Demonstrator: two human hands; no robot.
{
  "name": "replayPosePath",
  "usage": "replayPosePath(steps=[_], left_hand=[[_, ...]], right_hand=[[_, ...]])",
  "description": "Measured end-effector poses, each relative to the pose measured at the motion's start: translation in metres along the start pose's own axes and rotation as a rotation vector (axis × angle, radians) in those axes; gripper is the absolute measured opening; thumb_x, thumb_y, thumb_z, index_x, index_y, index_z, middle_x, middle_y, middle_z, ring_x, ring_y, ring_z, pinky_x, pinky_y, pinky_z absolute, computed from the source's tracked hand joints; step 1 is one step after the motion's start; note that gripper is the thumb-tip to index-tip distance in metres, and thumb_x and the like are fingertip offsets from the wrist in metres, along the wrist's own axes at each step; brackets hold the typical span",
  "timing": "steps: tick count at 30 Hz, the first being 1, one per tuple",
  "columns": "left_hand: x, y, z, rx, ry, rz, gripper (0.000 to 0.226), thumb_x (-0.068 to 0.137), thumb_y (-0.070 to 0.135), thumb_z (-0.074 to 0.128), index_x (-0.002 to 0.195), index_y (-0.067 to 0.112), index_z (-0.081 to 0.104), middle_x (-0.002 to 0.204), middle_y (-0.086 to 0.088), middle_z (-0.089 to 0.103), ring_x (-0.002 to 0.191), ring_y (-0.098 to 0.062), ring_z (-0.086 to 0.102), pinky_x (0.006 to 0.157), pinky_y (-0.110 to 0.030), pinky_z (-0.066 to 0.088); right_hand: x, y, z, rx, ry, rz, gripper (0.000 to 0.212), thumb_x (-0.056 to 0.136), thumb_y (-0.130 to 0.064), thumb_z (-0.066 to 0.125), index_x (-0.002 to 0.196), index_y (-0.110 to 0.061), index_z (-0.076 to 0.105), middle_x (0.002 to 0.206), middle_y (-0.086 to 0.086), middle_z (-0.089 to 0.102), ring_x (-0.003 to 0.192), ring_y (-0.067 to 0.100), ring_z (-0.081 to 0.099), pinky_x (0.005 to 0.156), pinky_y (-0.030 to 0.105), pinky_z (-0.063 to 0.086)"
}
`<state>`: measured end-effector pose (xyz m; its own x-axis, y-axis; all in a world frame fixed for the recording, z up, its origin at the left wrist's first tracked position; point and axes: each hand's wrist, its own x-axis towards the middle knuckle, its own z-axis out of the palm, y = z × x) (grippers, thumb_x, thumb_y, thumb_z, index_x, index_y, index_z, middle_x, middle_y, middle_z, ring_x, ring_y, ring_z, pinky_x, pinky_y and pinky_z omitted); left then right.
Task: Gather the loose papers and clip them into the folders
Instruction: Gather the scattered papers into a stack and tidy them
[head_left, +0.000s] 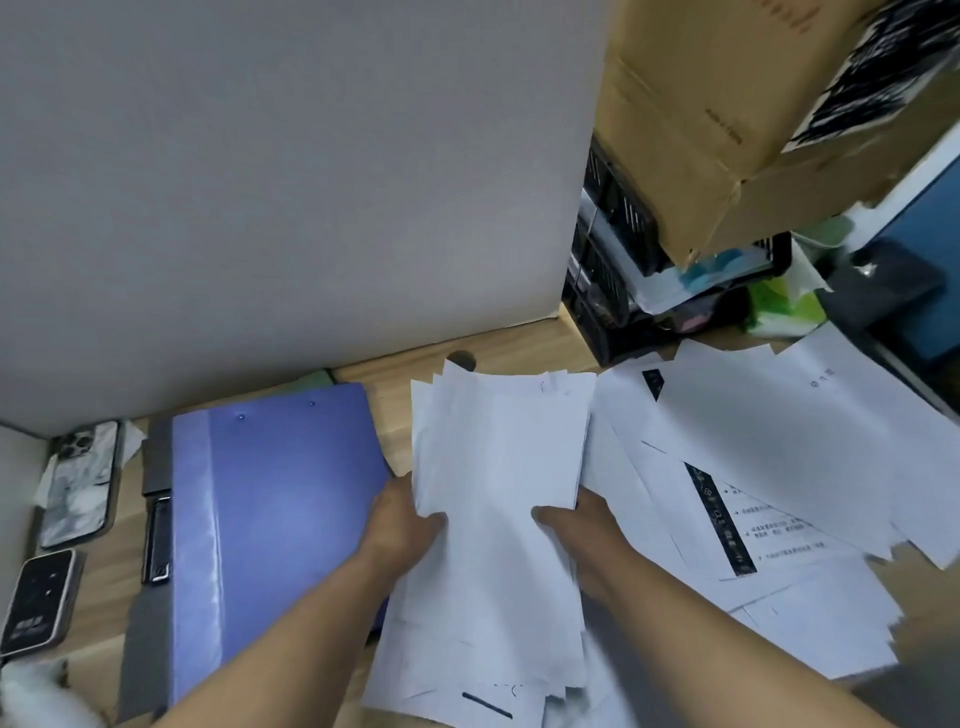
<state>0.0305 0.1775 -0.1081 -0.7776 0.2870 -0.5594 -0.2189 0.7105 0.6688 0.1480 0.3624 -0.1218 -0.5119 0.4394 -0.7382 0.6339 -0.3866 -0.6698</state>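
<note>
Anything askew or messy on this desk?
Yes. The stack held in both hands is uneven, its top edges fanned. Loose sheets lie skewed and overlapping to its right. The blue folder lies closed at a slight angle.

Pale grey partition wall (291, 197), light wooden desk (519, 348) (cluttered) — cardboard boxes (717, 130) stacked right, soft even light

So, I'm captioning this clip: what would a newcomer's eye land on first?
Both hands, left hand and right hand, grip a thick sheaf of white papers at centre. A blue folder lies closed to its left, and loose printed sheets fan across the wooden desk on the right.
</note>
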Motion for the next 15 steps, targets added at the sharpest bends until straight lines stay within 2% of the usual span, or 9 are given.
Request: replayPosePath(steps=[3,6,8,11,13,15], left_hand=[[-0.003,-0.004,-0.002,-0.162,0.024,-0.031,0.049,0.091,0.015,0.074,0.134,0.025,0.053,0.128,0.003,0.062,0.116,-0.023,0.061,0.106,-0.041,0.051],[-0.009,0.004,-0.010,-0.401,0.007,-0.026,0.069,0.082,0.022,0.084,0.140,0.028,0.046,0.131,0.008,0.065,0.121,-0.020,0.063,0.108,-0.046,0.050],[-0.010,0.014,-0.018,-0.519,-0.017,0.004,0.075,0.075,0.025,0.090,0.137,0.027,0.048,0.129,0.008,0.069,0.119,-0.020,0.066,0.107,-0.047,0.051],[-0.015,0.035,-0.031,-0.629,-0.102,0.103,0.079,0.070,0.030,0.094,0.137,0.028,0.052,0.130,0.006,0.072,0.119,-0.024,0.069,0.105,-0.054,0.052],[-0.024,0.053,-0.040,-0.700,-0.177,0.203,0.068,0.080,0.021,0.087,0.139,0.025,0.054,0.132,0.001,0.071,0.120,-0.027,0.069,0.103,-0.052,0.054],[-0.036,0.073,-0.049,-0.743,-0.196,0.291,0.053,0.088,0.008,0.077,0.137,0.014,0.059,0.129,-0.006,0.073,0.118,-0.028,0.071,0.093,-0.041,0.059]], right_hand=[[-0.013,-0.014,-0.010,-0.061,-0.019,-0.112,0.017,0.083,-0.005,0.064,0.097,-0.011,0.073,0.102,0.017,0.075,0.089,0.028,0.076,0.081,0.033,0.055],[-0.031,-0.042,-0.026,-0.095,-0.084,-0.226,0.022,0.089,-0.012,0.068,0.104,-0.027,0.074,0.100,-0.005,0.080,0.095,0.018,0.076,0.093,0.042,0.058],[-0.044,-0.059,-0.035,-0.116,-0.137,-0.309,0.023,0.092,-0.012,0.069,0.111,-0.023,0.073,0.105,-0.003,0.079,0.098,0.019,0.076,0.097,0.046,0.057],[-0.068,-0.084,-0.046,-0.110,-0.162,-0.430,0.023,0.095,-0.008,0.067,0.116,-0.017,0.071,0.110,-0.002,0.078,0.103,0.018,0.075,0.097,0.039,0.056],[-0.088,-0.099,-0.051,-0.093,-0.154,-0.525,0.025,0.095,-0.005,0.066,0.119,-0.015,0.069,0.112,-0.004,0.078,0.106,0.014,0.073,0.095,0.032,0.056],[-0.105,-0.109,-0.057,-0.042,-0.124,-0.593,0.025,0.095,-0.003,0.066,0.117,-0.015,0.070,0.111,-0.006,0.078,0.104,0.012,0.074,0.091,0.026,0.058]])
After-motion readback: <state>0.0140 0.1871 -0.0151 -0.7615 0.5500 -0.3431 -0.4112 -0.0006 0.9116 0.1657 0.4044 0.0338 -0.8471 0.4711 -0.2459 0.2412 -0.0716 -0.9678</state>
